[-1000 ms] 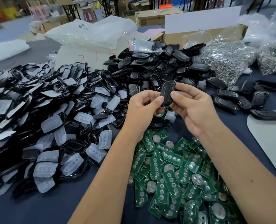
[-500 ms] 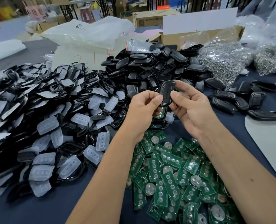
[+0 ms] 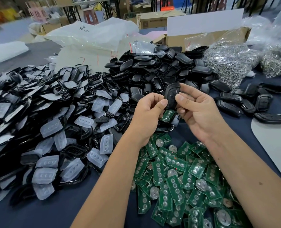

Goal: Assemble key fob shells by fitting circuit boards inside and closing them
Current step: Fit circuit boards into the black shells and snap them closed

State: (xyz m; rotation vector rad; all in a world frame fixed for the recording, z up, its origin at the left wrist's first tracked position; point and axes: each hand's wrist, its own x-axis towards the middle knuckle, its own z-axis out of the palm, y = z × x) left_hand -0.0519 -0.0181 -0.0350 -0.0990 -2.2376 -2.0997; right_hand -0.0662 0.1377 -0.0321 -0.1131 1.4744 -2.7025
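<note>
Both hands hold one black plastic key fob shell above the counter: left hand and right hand pinch it, beyond the near pile of green circuit boards.

Beside the dark matt cloth, glossy black plastic shells, frosted translucent rubbery pads, green circuit boards with shiny metal discs, and crinkled clear plastic bags.
</note>
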